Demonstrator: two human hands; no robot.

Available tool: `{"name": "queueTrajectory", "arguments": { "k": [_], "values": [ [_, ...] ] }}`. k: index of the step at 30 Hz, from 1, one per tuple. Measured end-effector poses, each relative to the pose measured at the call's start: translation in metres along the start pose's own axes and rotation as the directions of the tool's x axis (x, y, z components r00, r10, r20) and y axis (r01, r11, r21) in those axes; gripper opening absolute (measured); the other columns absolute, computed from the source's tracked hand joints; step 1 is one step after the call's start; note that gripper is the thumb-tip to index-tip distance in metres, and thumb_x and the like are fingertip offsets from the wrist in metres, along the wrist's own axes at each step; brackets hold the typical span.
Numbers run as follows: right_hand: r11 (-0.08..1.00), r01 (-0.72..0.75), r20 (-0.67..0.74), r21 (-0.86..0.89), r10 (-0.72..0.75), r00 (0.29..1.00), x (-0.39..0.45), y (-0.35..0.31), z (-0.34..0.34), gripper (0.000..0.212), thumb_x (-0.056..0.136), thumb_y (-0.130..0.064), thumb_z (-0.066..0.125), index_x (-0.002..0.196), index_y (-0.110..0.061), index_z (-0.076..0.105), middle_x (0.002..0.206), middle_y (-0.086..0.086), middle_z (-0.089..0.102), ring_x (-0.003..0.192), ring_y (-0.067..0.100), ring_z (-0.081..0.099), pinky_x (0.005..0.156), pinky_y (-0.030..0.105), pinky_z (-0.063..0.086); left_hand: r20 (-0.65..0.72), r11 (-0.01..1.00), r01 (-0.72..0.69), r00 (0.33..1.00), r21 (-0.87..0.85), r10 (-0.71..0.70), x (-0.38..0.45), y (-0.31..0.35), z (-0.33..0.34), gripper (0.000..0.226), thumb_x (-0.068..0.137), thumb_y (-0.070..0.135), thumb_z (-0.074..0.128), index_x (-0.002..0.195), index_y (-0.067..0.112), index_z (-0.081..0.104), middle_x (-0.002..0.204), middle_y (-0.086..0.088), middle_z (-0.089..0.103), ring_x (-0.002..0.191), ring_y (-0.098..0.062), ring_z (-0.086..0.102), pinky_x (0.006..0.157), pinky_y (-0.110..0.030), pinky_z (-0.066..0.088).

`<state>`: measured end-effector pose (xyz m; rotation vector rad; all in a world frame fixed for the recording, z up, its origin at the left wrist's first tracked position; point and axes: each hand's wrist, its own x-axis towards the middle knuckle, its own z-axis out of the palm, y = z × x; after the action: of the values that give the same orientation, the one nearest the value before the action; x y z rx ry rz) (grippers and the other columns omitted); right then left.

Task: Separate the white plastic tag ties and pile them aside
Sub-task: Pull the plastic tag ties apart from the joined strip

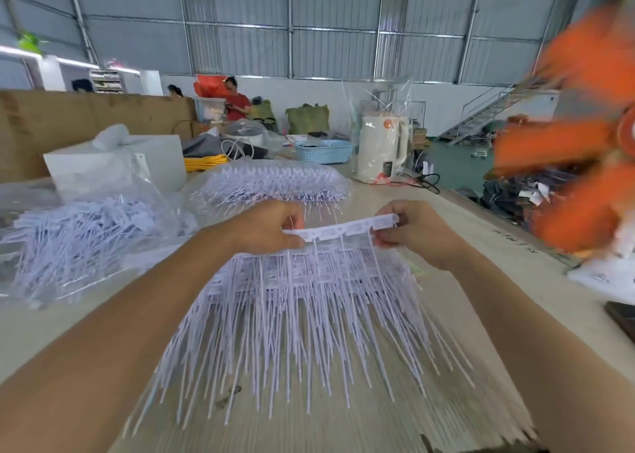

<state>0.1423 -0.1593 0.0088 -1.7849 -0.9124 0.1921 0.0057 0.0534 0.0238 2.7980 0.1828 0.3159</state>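
Observation:
A strip of joined white plastic tag ties (343, 230) is held up between both hands above the table. My left hand (268, 226) pinches its left end, and my right hand (417, 229) pinches its right end. Thin tails hang down from the strip toward me. Directly below lies a thick stack of joined tie strips (309, 311), their long tails fanned out over the table. A loose pile of separated ties (79, 232) lies at the left on clear plastic.
Another bagged bundle of ties (271, 184) lies behind the hands. A white box (113, 164), a blue basket (323, 151) and a white kettle (381, 150) stand at the back. A blurred orange fan (580, 136) is at the right. A dark phone (622, 318) lies near the right edge.

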Motion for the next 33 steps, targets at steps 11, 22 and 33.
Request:
{"name": "queueTrajectory", "arguments": {
  "k": [11, 22, 33],
  "values": [
    [0.929, -0.16, 0.025, 0.334, 0.161, 0.987, -0.01, 0.007, 0.014, 0.018, 0.092, 0.008, 0.047, 0.105, 0.01, 0.061, 0.072, 0.012, 0.058, 0.058, 0.014, 0.056, 0.055, 0.017, 0.052, -0.005, 0.943, 0.05, 0.999, -0.328, -0.054, 0.029, 0.055, 0.053, 0.026, 0.091, 0.035, 0.059, 0.073, 0.017, 0.064, 0.067, 0.004, 0.064, 0.056, -0.009, 0.054, 0.049, -0.015, 0.039],
    [0.941, -0.129, -0.088, 0.312, 0.164, 0.983, -0.015, 0.016, 0.029, 0.012, 0.088, 0.004, 0.058, 0.078, -0.003, 0.06, 0.058, 0.009, 0.057, 0.049, 0.015, 0.055, 0.054, 0.025, 0.053, -0.023, 0.881, 0.15, 0.984, -0.449, -0.179, 0.026, 0.06, 0.057, 0.038, 0.095, 0.029, 0.054, 0.065, 0.007, 0.056, 0.069, -0.01, 0.052, 0.058, -0.016, 0.047, 0.056, -0.024, 0.034],
    [0.948, 0.273, -0.353, -0.165, -0.316, 0.881, -0.017, 0.025, 0.05, 0.009, 0.087, 0.006, 0.053, 0.079, 0.003, 0.057, 0.062, 0.013, 0.058, 0.053, 0.015, 0.055, 0.054, 0.025, 0.045, 0.067, 0.73, 0.272, 0.953, -0.628, -0.297, 0.021, 0.068, 0.045, 0.021, 0.093, 0.019, 0.056, 0.076, 0.007, 0.057, 0.042, 0.004, 0.048, 0.041, -0.009, 0.041, 0.04, -0.019, 0.028]
  ]
}}
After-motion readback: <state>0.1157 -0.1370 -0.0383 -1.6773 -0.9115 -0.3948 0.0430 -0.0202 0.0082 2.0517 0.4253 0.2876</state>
